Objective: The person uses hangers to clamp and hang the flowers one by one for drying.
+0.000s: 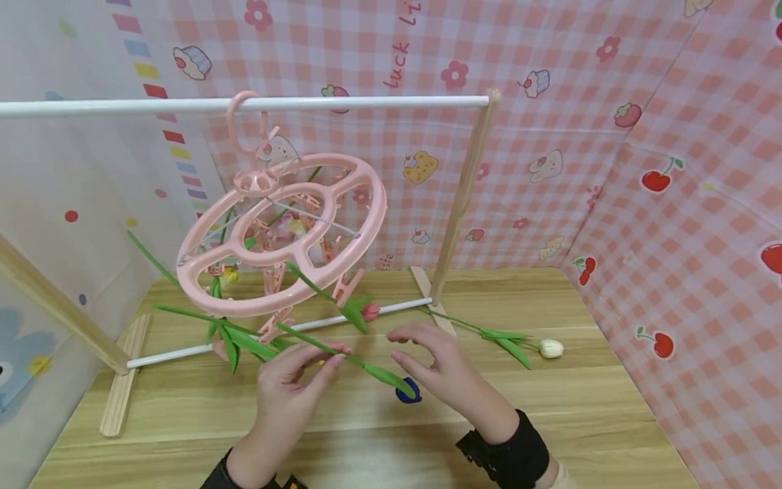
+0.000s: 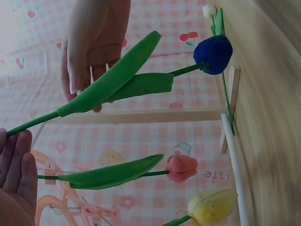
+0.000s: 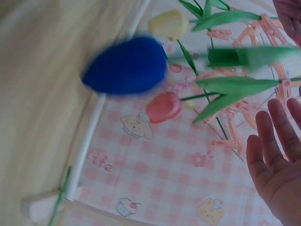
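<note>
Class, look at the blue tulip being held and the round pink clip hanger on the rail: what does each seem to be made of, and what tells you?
Blue tulip with green stem: seemingly artificial, soft matte foam or fabric; its uniform colour and flat, thick leaves suggest this. Round pink clip hanger: apparently moulded plastic, smooth with a slight sheen on its rings.

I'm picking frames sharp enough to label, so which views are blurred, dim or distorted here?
Head view: evenly lit, sharp, but wide-angle bending curves the white rail and table edge. Left wrist view: dim and backlit, yet the blue tulip and left hand read clearly. Right wrist view: motion blur smears the blue tulip and green leaves; the right hand is soft.
</note>
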The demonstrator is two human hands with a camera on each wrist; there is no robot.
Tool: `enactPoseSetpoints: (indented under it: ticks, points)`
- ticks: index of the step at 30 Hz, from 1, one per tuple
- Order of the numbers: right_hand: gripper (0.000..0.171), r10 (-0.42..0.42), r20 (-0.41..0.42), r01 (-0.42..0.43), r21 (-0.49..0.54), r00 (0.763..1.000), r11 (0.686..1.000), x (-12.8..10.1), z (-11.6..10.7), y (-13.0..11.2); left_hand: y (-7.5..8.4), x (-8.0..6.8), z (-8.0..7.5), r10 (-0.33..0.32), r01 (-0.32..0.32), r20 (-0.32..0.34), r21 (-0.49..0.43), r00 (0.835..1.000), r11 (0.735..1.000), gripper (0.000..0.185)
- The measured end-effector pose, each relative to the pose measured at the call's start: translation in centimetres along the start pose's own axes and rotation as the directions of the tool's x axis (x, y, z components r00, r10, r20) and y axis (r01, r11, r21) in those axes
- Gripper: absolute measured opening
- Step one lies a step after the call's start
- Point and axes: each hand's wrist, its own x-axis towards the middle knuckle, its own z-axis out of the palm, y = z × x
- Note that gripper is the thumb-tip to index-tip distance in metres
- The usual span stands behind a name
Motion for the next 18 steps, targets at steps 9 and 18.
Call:
enactPoseSetpoints:
  ticks: [9, 18]
  points:
    - [0.032, 0.164, 0.026, -0.164, -0.02, 0.986, 0.986, 4.1, -1.9, 1.2, -0.1, 0.0, 0.0, 0.007, -0.007, 0.0, -0.014, 1.0, 1.0, 0.033]
    - [0.047, 0.317, -0.053, -0.281, 0.34, 0.947, 0.897, 10.0, -3.7, 3.4, -0.1, -0.2, -0.2, -0.001, 0.001, 0.005, -0.013, 1.0, 1.0, 0.03]
